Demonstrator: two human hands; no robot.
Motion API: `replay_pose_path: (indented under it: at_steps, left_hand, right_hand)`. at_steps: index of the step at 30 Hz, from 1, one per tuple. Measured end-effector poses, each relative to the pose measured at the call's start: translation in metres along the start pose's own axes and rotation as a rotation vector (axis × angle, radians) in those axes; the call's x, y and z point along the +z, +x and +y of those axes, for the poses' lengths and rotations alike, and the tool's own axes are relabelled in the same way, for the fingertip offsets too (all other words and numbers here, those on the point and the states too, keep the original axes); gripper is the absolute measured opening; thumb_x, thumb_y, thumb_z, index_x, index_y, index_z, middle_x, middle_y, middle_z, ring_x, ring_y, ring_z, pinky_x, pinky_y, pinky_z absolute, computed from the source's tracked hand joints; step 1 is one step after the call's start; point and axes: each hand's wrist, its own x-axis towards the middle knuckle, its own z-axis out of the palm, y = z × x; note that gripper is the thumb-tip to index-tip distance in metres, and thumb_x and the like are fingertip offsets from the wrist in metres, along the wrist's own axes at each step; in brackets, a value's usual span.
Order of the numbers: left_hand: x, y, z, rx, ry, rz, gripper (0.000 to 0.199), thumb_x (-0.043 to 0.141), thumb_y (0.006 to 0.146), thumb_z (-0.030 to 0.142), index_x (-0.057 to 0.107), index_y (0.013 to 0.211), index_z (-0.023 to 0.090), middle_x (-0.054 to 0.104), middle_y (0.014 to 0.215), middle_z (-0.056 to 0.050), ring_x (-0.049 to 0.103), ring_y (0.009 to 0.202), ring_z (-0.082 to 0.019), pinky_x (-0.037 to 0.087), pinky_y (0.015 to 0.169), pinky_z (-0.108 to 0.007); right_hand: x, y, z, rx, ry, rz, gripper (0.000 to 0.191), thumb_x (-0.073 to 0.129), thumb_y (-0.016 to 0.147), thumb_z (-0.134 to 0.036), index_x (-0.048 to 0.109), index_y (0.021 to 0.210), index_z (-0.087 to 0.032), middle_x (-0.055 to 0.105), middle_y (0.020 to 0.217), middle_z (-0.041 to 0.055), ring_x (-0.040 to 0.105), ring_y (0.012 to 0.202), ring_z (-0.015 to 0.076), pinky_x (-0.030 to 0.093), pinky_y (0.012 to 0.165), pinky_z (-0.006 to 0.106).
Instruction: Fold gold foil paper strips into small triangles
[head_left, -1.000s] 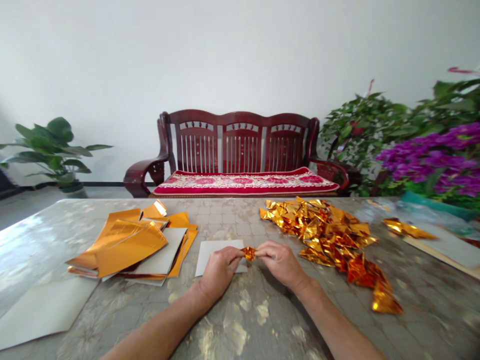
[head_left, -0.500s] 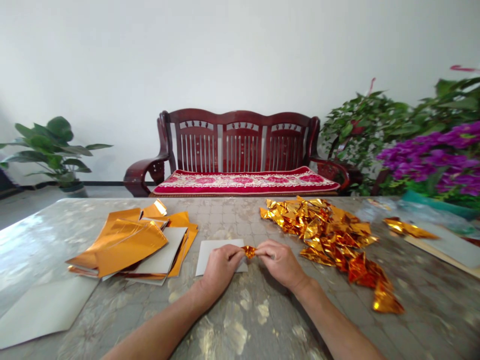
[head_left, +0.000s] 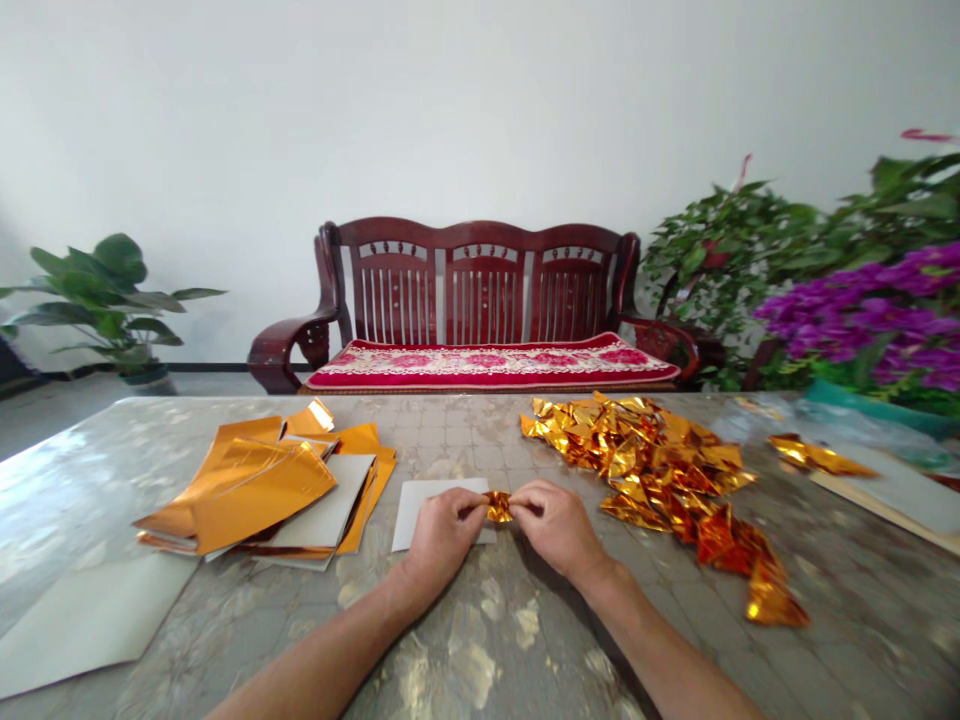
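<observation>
A small gold foil piece (head_left: 499, 506) looks pleated, narrowing at its middle.

A mottled grey desk (head_left: 570, 640) carries an overlapping pile of gold foil sheets and grey card (head_left: 255, 490) at left, a loose grey card (head_left: 90, 625) near the front corner, a pale card (head_left: 412, 520) mid-desk, and a heap of crumpled gold foil triangles (head_left: 660, 470) at right

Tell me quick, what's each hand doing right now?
Left hand: closed, pinching a small gold foil piece.
Right hand: closed, pinching the other side of the same piece.
</observation>
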Motion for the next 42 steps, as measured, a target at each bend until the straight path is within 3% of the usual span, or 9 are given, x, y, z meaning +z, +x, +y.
replay_pose_path:
  at_steps: [19, 26, 31, 36, 42]
  left_hand:
    - [-0.002, 0.002, 0.005, -0.034, -0.025, -0.017, 0.026, 0.060, 0.082, 0.015, 0.079, 0.097, 0.024, 0.079, 0.092, -0.002, 0.072, 0.083, -0.020, 0.053, 0.077, -0.029]
    - [-0.001, 0.004, -0.001, -0.029, -0.041, -0.042, 0.028, 0.058, 0.082, 0.014, 0.079, 0.098, 0.024, 0.079, 0.094, -0.002, 0.073, 0.087, -0.021, 0.053, 0.080, -0.029]
    - [-0.002, 0.005, -0.003, -0.046, -0.020, -0.018, 0.027, 0.057, 0.082, 0.015, 0.079, 0.096, 0.022, 0.079, 0.095, -0.003, 0.073, 0.087, -0.021, 0.053, 0.081, -0.029]
    - [-0.002, 0.006, -0.003, -0.056, -0.009, -0.014, 0.026, 0.057, 0.082, 0.016, 0.079, 0.095, 0.022, 0.079, 0.094, -0.002, 0.073, 0.086, -0.020, 0.053, 0.080, -0.029]
    - [-0.001, 0.007, -0.005, -0.058, 0.000, -0.016, 0.026, 0.057, 0.082, 0.015, 0.078, 0.095, 0.022, 0.079, 0.093, -0.002, 0.073, 0.086, -0.020, 0.054, 0.082, -0.030]
  right_hand:
    - [0.003, 0.000, 0.001, 0.025, -0.008, 0.036, 0.030, 0.056, 0.077, -0.005, 0.078, 0.083, -0.023, 0.075, 0.085, 0.0039, 0.070, 0.077, 0.0179, 0.053, 0.071, 0.027]
    - [-0.001, 0.002, -0.002, 0.048, -0.031, -0.039, 0.032, 0.052, 0.077, -0.005, 0.079, 0.086, -0.021, 0.076, 0.087, 0.0058, 0.070, 0.080, 0.0193, 0.054, 0.075, 0.029]
    - [-0.010, 0.002, 0.001, 0.007, 0.044, -0.174, 0.050, 0.044, 0.072, -0.002, 0.077, 0.105, -0.020, 0.075, 0.104, 0.0060, 0.068, 0.097, 0.0206, 0.052, 0.091, 0.033]
    - [-0.011, 0.002, 0.012, -0.019, 0.129, -0.213, 0.064, 0.037, 0.065, 0.002, 0.075, 0.110, -0.024, 0.075, 0.107, 0.0018, 0.068, 0.098, 0.0170, 0.053, 0.090, 0.031]
    - [-0.007, 0.002, 0.015, -0.057, 0.064, -0.180, 0.044, 0.048, 0.078, -0.002, 0.076, 0.104, -0.024, 0.076, 0.101, 0.0029, 0.070, 0.093, 0.0176, 0.053, 0.088, 0.031]
